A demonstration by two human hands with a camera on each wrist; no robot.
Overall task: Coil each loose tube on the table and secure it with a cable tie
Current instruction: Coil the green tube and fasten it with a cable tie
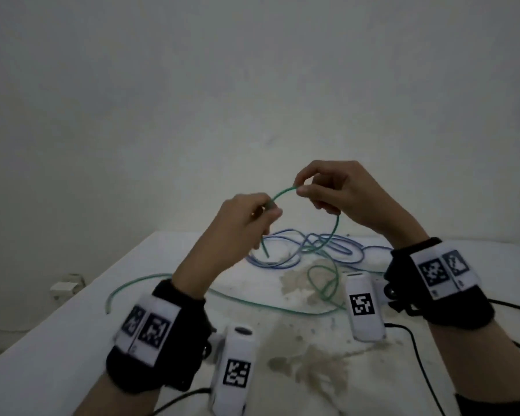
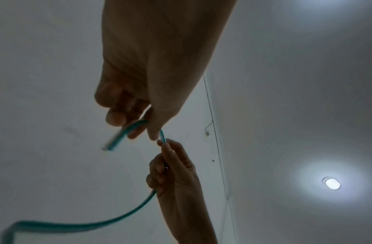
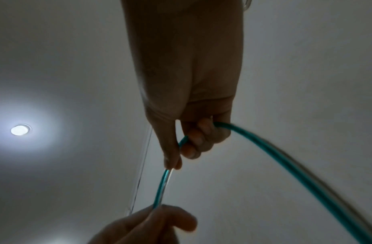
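Observation:
Both hands hold a green tube raised above the white table. My left hand grips it near its end, and the short free end hangs down below the fist. My right hand pinches the tube a little farther along between thumb and fingers. Between the hands the tube arches; past the right hand it curves down to the table. The rest of the green tube lies loose across the table. In the wrist views the left hand and right hand curl round the green tube.
A blue tube lies in loose tangled loops at the table's far side, under the green one. Black cables run along the table's near right. The tabletop has brown stains. A white wall stands behind.

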